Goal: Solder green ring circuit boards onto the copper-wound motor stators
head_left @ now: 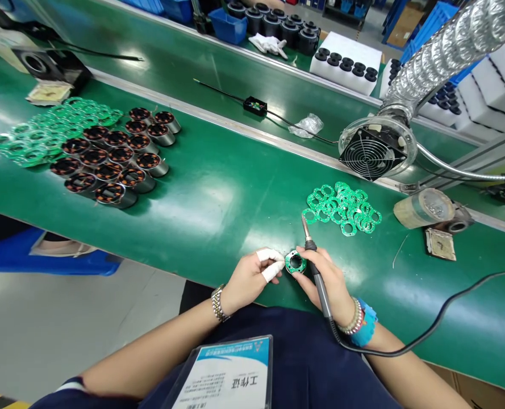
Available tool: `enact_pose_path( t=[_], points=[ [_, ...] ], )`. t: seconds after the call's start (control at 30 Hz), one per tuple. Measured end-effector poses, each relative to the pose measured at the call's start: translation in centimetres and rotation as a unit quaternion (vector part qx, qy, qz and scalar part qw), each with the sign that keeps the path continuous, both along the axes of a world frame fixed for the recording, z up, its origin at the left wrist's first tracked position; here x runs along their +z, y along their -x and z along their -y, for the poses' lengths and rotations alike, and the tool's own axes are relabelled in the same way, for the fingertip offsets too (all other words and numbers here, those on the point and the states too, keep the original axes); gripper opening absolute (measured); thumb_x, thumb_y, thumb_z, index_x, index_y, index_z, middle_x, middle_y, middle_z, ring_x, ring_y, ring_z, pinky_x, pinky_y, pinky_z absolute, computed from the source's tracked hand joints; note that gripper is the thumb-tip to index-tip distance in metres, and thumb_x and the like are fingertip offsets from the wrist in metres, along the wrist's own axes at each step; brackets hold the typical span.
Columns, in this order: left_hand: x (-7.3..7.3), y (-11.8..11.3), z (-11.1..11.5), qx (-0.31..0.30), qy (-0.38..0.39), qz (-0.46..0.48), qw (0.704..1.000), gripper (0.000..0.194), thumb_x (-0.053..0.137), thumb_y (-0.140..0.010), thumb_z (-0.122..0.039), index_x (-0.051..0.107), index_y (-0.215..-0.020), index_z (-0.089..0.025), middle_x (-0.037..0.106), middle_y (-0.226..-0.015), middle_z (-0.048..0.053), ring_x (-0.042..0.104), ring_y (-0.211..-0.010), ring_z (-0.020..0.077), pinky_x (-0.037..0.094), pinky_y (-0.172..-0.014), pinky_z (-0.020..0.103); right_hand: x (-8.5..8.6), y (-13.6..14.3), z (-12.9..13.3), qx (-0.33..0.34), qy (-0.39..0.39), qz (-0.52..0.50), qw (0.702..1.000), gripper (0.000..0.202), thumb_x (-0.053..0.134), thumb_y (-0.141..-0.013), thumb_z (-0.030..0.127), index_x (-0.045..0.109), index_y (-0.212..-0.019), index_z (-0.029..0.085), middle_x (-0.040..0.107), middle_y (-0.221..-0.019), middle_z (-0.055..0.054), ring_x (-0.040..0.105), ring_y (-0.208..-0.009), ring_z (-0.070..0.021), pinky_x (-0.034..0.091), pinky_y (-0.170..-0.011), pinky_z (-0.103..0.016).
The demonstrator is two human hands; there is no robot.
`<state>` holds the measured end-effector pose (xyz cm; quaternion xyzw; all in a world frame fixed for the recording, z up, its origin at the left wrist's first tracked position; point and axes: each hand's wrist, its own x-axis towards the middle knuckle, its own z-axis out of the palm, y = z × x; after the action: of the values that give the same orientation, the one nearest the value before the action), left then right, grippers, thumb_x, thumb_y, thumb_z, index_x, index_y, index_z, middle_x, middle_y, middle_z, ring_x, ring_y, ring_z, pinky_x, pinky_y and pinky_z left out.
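A motor stator topped with a round green circuit board (290, 268) is held upright between my two hands. My left hand (252, 275), white tape on its thumb and forefinger, is closed in a pinch at the left edge of this part. On the other side my right hand (331, 278) grips a soldering iron (321, 289) with its tip pointing up and away, while the thumb and forefinger steady the same part. Just beyond the iron's tip lies a loose pile of green ring circuit boards (348, 229). Whatever lies under the board is mostly hidden.
Several wound stators (115, 194) stand left, beside more green boards (26, 153). A fume extractor fan (371, 153) hangs at right, above a plastic tub (422, 209) and a soldering sponge (440, 245). The iron's black cord (439, 315) loops over my right forearm.
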<state>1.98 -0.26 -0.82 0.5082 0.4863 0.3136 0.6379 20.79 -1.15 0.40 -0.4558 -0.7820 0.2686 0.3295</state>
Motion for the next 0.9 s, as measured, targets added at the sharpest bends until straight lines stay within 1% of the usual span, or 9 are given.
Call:
enact_pose_path(
  t=[0.07, 0.23, 0.33, 0.5, 0.57, 0.63, 0.7, 0.77, 0.9],
  points=[
    [0.2, 0.0, -0.1, -0.020, 0.018, 0.017, 0.999, 0.019, 0.055, -0.081, -0.033, 0.056, -0.082, -0.015, 0.057, -0.065, -0.001, 0.057, -0.052, 0.0094, 0.047, -0.056, 0.024, 0.0, 0.0, 0.0, 0.001, 0.003, -0.001, 1.000, 0.037, 0.058, -0.081, 0.017, 0.047, -0.116, 0.022, 0.060, -0.112, -0.010, 0.056, -0.104, -0.0213, 0.048, -0.088, -0.038],
    [0.6, 0.4, -0.9, -0.066, 0.153, 0.097, 0.981, 0.025, 0.060, -0.077, -0.038, 0.054, -0.078, -0.014, 0.054, -0.060, -0.001, 0.054, -0.053, 0.0096, 0.049, -0.054, 0.024, 0.0, 0.0, 0.0, 0.000, 0.009, -0.003, 1.000, 0.037, 0.059, -0.080, 0.016, 0.048, -0.115, 0.022, 0.060, -0.112, -0.010, 0.056, -0.105, -0.0216, 0.048, -0.089, -0.038],
    [0.7, 0.5, -1.4, -0.083, 0.188, 0.109, 0.973, 0.024, 0.061, -0.075, -0.036, 0.055, -0.077, -0.013, 0.054, -0.059, -0.001, 0.053, -0.053, 0.0092, 0.050, -0.054, 0.024, 0.0, 0.1, 0.0, -0.002, 0.006, 0.001, 1.000, 0.037, 0.059, -0.080, 0.016, 0.048, -0.115, 0.022, 0.060, -0.111, -0.010, 0.056, -0.105, -0.0217, 0.048, -0.089, -0.038],
    [0.6, 0.4, -1.4, -0.074, 0.187, 0.114, 0.973, 0.024, 0.062, -0.075, -0.035, 0.054, -0.074, -0.013, 0.054, -0.059, -0.001, 0.054, -0.054, 0.0094, 0.050, -0.056, 0.024, 0.7, -0.2, 0.0, 0.000, -0.021, -0.021, 1.000, 0.032, 0.060, -0.079, 0.016, 0.053, -0.111, 0.021, 0.062, -0.108, -0.010, 0.055, -0.104, -0.0219, 0.049, -0.086, -0.038],
    [0.6, 0.4, -1.4, -0.070, 0.184, 0.113, 0.974, 0.024, 0.061, -0.075, -0.035, 0.053, -0.073, -0.013, 0.055, -0.059, -0.001, 0.054, -0.052, 0.0094, 0.049, -0.056, 0.024, 1.7, -0.7, 0.1, -0.005, -0.041, -0.046, 0.998, 0.027, 0.057, -0.080, 0.011, 0.057, -0.105, 0.022, 0.066, -0.090, -0.007, 0.059, -0.087, -0.0187, 0.051, -0.074, -0.033],
    [0.6, 0.3, -1.3, -0.063, 0.177, 0.111, 0.976, 0.023, 0.062, -0.074, -0.034, 0.052, -0.073, -0.013, 0.056, -0.059, -0.001, 0.056, -0.052, 0.0096, 0.048, -0.056, 0.024, 2.7, -1.2, 0.1, 0.007, -0.050, -0.067, 0.996, 0.029, 0.056, -0.080, 0.009, 0.058, -0.107, 0.022, 0.064, -0.072, -0.003, 0.057, -0.068, -0.0155, 0.049, -0.061, -0.029],
    [0.6, 0.3, -1.3, -0.060, 0.169, 0.108, 0.978, 0.022, 0.061, -0.075, -0.033, 0.052, -0.073, -0.013, 0.058, -0.060, -0.001, 0.057, -0.054, 0.0100, 0.047, -0.057, 0.024, 3.7, -1.7, 0.1, 0.025, -0.040, -0.078, 0.996, 0.031, 0.057, -0.079, 0.012, 0.059, -0.109, 0.021, 0.061, -0.066, -0.002, 0.055, -0.060, -0.0146, 0.047, -0.056, -0.029],
    [0.6, 0.3, -1.3, -0.057, 0.164, 0.106, 0.979, 0.020, 0.061, -0.075, -0.031, 0.052, -0.073, -0.013, 0.059, -0.061, -0.001, 0.058, -0.055, 0.0101, 0.046, -0.058, 0.024, 4.3, -2.1, 0.1, 0.025, -0.018, -0.082, 0.996, 0.026, 0.057, -0.079, 0.014, 0.063, -0.103, 0.020, 0.062, -0.066, -0.003, 0.055, -0.059, -0.0148, 0.046, -0.054, -0.030],
    [0.7, 0.3, -1.3, -0.057, 0.163, 0.097, 0.980, 0.017, 0.060, -0.076, -0.029, 0.053, -0.072, -0.014, 0.060, -0.060, -0.001, 0.058, -0.055, 0.0102, 0.046, -0.058, 0.024, 4.4, -2.3, 0.1, -0.009, 0.024, -0.083, 0.996, 0.016, 0.055, -0.079, 0.014, 0.068, -0.088, 0.020, 0.065, -0.066, -0.003, 0.056, -0.055, -0.0139, 0.045, -0.053, -0.029]
  ],
)
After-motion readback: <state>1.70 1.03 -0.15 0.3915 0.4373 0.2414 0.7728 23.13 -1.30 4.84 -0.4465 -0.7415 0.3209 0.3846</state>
